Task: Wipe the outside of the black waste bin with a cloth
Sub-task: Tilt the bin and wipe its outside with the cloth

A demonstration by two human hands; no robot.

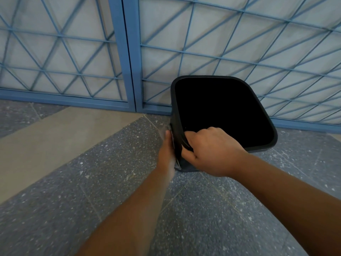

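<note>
The black waste bin (265,115) stands on the floor in front of a blue gate, its open mouth facing up toward me. My right hand (208,152) grips the near-left corner of the bin's rim, fingers curled over the edge. My left hand (167,150) is pressed flat against the bin's left outer wall, blurred by motion. A grey cloth (177,164) shows as a thin strip between that palm and the wall; most of it is hidden behind the hand.
A blue metal gate (129,58) with diagonal lattice bars and pale panels runs across the back, right behind the bin. The floor is speckled grey stone (110,172) with a beige band (46,145) at the left.
</note>
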